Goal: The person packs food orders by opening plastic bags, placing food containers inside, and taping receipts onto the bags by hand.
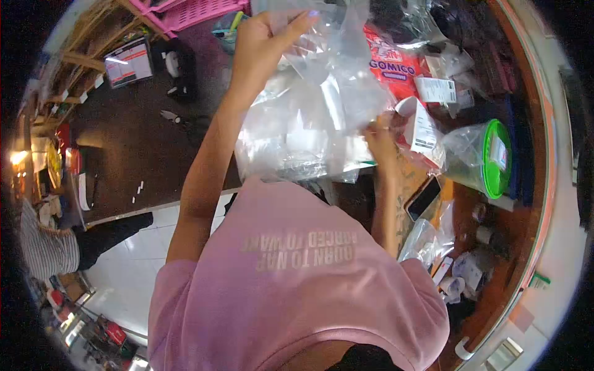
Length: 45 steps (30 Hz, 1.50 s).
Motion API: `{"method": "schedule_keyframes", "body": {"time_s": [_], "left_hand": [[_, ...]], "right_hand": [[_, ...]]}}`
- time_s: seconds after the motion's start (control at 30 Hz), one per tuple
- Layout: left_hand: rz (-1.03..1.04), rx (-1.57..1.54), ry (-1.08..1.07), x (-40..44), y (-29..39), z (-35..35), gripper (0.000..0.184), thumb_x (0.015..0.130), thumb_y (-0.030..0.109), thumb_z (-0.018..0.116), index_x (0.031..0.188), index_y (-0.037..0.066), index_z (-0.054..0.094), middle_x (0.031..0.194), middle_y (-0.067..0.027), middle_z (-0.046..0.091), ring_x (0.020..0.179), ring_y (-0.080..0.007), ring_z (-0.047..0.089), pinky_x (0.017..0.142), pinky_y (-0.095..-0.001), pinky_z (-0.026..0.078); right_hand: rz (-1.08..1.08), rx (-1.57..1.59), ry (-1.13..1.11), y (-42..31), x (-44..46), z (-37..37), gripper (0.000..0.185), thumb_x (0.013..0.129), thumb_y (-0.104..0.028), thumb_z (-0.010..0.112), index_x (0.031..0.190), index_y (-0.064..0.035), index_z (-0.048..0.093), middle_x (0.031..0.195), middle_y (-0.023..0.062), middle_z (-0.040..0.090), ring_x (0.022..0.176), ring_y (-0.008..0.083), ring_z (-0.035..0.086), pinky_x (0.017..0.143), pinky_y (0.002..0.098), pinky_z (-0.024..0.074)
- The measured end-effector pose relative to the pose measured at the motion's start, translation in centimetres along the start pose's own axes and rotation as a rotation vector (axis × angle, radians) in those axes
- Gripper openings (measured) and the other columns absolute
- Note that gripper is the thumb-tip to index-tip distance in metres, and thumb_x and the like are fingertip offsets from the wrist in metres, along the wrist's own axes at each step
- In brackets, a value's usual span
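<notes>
My left hand (267, 44) is raised at the far side of the table, its fingers closed on a thin clear plastic bag (337, 59). Below it spreads a pile of shiny clear plastic bags (288, 127), close to my body. At the right edge of this pile is my right hand (381, 141), smeared by motion, so its fingers are hard to make out. Right beside that hand stands a white and red paper carton (424, 133). A red GOMICO packet (393, 62) lies just beyond it.
A green-lidded clear tub (495, 157) and a phone (424, 198) are on the right. Pink baskets (185, 15) stand at the back, with a tablet-like screen (129, 62) at the left. Another person's striped sleeve (49, 247) shows at far left.
</notes>
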<state>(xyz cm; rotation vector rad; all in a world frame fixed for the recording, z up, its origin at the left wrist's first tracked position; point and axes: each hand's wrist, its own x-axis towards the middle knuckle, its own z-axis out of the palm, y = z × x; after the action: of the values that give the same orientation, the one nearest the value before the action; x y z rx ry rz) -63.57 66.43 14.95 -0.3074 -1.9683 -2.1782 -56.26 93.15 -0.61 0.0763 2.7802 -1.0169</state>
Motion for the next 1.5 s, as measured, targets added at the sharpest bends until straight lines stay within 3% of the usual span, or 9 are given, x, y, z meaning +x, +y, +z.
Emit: {"method": "schedule_keyframes", "body": {"time_s": [0.17, 0.37, 0.7, 0.77, 0.9, 1.0, 1.07, 1.27, 1.5], "left_hand": [[0.026, 0.022, 0.027, -2.0, 2.3, -2.1, 0.028, 0.079, 0.025, 0.062, 0.091, 0.000, 0.062, 0.079, -0.0069, 0.064, 0.064, -0.0124, 0.061, 0.056, -0.0213, 0.048], [0.125, 0.048, 0.215, -3.5, 1.6, -8.1, 0.027, 0.080, 0.024, 0.060, 0.090, -0.001, 0.060, 0.078, -0.0060, 0.062, 0.067, -0.0113, 0.059, 0.057, -0.0223, 0.049], [0.018, -0.075, 0.787, -13.5, 3.1, -30.6, 0.022, 0.077, 0.022, 0.064, 0.079, 0.000, 0.063, 0.072, -0.0061, 0.061, 0.058, -0.0097, 0.056, 0.052, -0.0225, 0.049], [-0.097, -0.110, 0.715, -14.3, 2.7, -34.7, 0.023, 0.074, 0.025, 0.068, 0.074, 0.002, 0.064, 0.066, -0.0044, 0.061, 0.058, -0.0086, 0.056, 0.050, -0.0210, 0.047], [-0.199, 0.147, 0.358, -15.0, 3.6, -40.5, 0.030, 0.070, 0.030, 0.069, 0.074, 0.000, 0.065, 0.061, -0.0068, 0.061, 0.055, -0.0120, 0.057, 0.048, -0.0243, 0.045], [-0.101, 0.330, 0.129, -14.3, 5.7, -42.9, 0.037, 0.067, 0.036, 0.070, 0.075, 0.000, 0.066, 0.061, -0.0117, 0.061, 0.052, -0.0186, 0.059, 0.048, -0.0289, 0.044], [0.039, 0.482, -0.013, -14.0, 6.0, -44.5, 0.040, 0.065, 0.039, 0.069, 0.076, 0.001, 0.066, 0.066, -0.0163, 0.061, 0.051, -0.0289, 0.058, 0.051, -0.0340, 0.044], [-0.526, 0.288, -0.329, -13.9, 6.6, -52.1, 0.031, 0.074, 0.033, 0.065, 0.086, 0.005, 0.064, 0.063, -0.0107, 0.062, 0.043, -0.0153, 0.057, 0.040, -0.0246, 0.045], [-0.613, 0.336, -0.421, -13.2, 4.8, -54.0, 0.037, 0.074, 0.028, 0.066, 0.101, 0.004, 0.056, 0.066, -0.0121, 0.061, 0.047, -0.0167, 0.058, 0.041, -0.0252, 0.045]], "right_hand": [[-0.567, 0.759, 0.357, -14.7, -2.4, -7.1, 0.045, 0.075, -0.019, 0.063, 0.114, -0.0012, 0.048, 0.113, 0.0176, 0.052, 0.107, 0.0270, 0.048, 0.091, 0.0373, 0.0365], [-0.682, 0.331, -0.090, -17.4, 3.7, 1.8, 0.048, 0.073, -0.022, 0.067, 0.113, -0.0020, 0.049, 0.113, 0.0151, 0.051, 0.110, 0.0252, 0.046, 0.093, 0.0346, 0.0348], [-0.580, -0.151, 0.024, -19.5, -2.0, 18.9, 0.033, 0.078, -0.014, 0.060, 0.106, 0.0004, 0.052, 0.106, 0.0159, 0.054, 0.102, 0.0266, 0.051, 0.087, 0.0344, 0.0388], [-0.537, -0.481, 0.157, -15.5, -1.0, 21.8, 0.032, 0.080, -0.016, 0.059, 0.106, -0.0001, 0.053, 0.108, 0.0155, 0.054, 0.103, 0.0255, 0.050, 0.088, 0.0343, 0.0387], [-0.315, 0.360, 0.164, -36.3, -3.6, 18.8, 0.038, 0.079, -0.022, 0.061, 0.109, 0.0005, 0.052, 0.115, 0.0162, 0.050, 0.109, 0.0253, 0.046, 0.095, 0.0380, 0.0337], [-0.632, 0.542, -0.058, -47.5, -6.3, 23.3, 0.030, 0.082, -0.013, 0.057, 0.108, 0.0004, 0.053, 0.104, 0.0118, 0.057, 0.100, 0.0191, 0.051, 0.090, 0.0319, 0.0366], [-0.580, 0.460, -0.218, -49.0, -5.5, 25.4, 0.026, 0.083, -0.010, 0.054, 0.107, 0.0004, 0.054, 0.098, 0.0103, 0.059, 0.095, 0.0166, 0.053, 0.087, 0.0296, 0.0387], [-0.438, 0.427, -0.717, -49.2, -4.1, 26.2, 0.021, 0.083, -0.006, 0.051, 0.102, 0.0007, 0.056, 0.094, 0.0086, 0.061, 0.087, 0.0132, 0.056, 0.080, 0.0276, 0.0434], [-0.211, 0.745, -0.879, -49.0, -4.7, 30.4, 0.023, 0.082, -0.015, 0.056, 0.095, 0.0040, 0.057, 0.088, 0.0118, 0.062, 0.081, 0.0171, 0.060, 0.077, 0.0293, 0.0467]]}}
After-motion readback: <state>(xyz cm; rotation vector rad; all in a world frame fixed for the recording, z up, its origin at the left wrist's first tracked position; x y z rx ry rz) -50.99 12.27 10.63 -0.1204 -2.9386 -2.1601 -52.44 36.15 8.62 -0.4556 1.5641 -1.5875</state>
